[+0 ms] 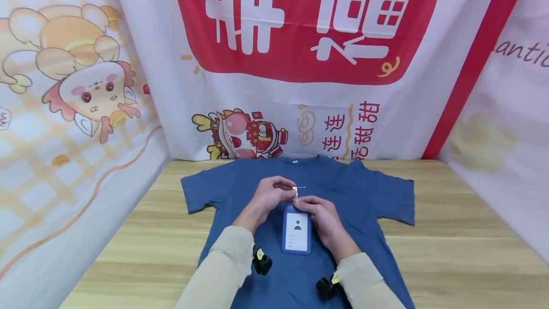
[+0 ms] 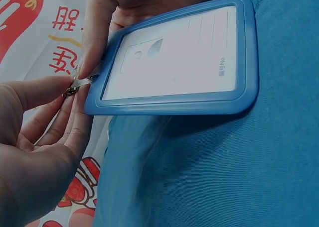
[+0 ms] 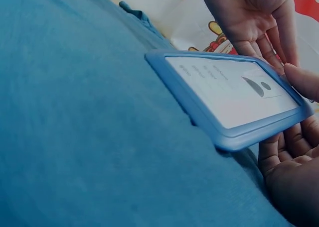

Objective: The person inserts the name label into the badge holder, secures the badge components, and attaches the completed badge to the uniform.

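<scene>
A blue-framed ID badge holder point(image 1: 296, 230) with a white card inside hangs over the front of a blue T-shirt point(image 1: 253, 252), its lower edge close to the cloth. My left hand point(image 1: 270, 195) pinches a small metal clip point(image 2: 74, 87) above the badge between thumb and fingers. From that clip a thin metal pin point(image 1: 301, 187) points to the right. My right hand point(image 1: 323, 218) grips the top end of the badge, thumb on the strap and curled fingers point(image 3: 294, 142) behind. The fingertips partly hide where clip and strap meet.
The T-shirt lies spread on a wood-grain table point(image 1: 446, 232), sleeves out to both sides and collar toward the back. A printed white and red cloth point(image 1: 257, 89) hangs behind the table. More printed cloth walls point(image 1: 141, 175) stand at the left and right.
</scene>
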{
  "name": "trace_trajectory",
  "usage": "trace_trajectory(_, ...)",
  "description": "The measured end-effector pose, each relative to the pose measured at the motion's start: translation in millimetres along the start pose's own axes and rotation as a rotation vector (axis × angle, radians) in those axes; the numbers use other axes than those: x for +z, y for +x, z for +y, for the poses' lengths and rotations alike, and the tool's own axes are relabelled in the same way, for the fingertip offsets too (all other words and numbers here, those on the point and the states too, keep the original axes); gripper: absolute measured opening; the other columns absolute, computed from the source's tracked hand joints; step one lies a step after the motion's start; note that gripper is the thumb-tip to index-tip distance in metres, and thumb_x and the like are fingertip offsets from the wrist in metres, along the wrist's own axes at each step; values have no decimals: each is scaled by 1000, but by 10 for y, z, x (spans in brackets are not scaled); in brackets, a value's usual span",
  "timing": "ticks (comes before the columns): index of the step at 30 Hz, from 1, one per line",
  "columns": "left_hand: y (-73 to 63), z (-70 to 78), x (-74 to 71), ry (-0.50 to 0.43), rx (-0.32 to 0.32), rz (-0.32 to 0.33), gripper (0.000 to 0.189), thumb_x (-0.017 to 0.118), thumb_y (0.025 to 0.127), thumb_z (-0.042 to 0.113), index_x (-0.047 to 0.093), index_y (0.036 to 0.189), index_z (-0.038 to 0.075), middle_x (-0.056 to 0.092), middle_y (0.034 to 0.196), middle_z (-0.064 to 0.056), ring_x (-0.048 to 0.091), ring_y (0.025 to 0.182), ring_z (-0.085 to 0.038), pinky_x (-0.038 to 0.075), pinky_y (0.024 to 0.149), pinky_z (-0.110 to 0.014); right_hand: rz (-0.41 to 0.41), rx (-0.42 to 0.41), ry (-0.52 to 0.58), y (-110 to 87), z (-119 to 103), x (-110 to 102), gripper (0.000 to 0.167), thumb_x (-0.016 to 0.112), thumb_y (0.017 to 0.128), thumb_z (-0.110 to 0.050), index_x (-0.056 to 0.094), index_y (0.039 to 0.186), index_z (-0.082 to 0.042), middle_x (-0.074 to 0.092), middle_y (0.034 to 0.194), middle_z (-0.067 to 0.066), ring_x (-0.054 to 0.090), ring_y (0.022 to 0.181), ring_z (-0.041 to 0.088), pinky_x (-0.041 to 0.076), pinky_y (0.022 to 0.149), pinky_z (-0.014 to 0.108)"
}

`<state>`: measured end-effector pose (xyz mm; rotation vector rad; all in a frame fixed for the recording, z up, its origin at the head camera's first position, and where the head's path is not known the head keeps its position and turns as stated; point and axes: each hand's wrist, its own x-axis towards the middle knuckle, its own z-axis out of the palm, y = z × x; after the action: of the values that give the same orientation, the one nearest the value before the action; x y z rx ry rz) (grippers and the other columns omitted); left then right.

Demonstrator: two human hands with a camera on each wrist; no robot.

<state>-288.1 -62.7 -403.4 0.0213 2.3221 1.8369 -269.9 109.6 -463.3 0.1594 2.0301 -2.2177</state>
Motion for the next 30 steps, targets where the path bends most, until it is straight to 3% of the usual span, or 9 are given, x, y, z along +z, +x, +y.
trace_trajectory(7,-8,-102,18,-9,-17,7,19,75,102,17,78,120,12,77,112,-7,74,100,-20,54,111,-50,-1,9,-8,-32,94,12,32,83,94,-32,81,115,-8,76,117,4,66,105,21,53,91,35)
trace_trajectory(13,16,-62,25,-27,13,12,21,76,100,14,78,121,10,77,112,-7,73,105,-22,49,114,-54,1,3,6,-17,49,21,31,84,94,-30,81,114,-8,75,117,4,65,107,22,51,94,36)
trace_trajectory(19,31,-24,28,-18,24,11,18,78,98,14,80,116,12,79,111,-5,72,107,-21,49,115,-54,26,-4,17,0,32,30,23,85,92,-23,81,108,-7,76,108,3,67,98,20,55,86,33)
trace_trajectory(30,52,-21,26,-15,24,-1,16,81,96,15,82,112,13,80,112,-4,70,112,-22,45,118,-57,77,-42,-54,-44,-11,69,16,83,92,-16,81,103,-5,76,99,2,64,95,19,52,83,30)
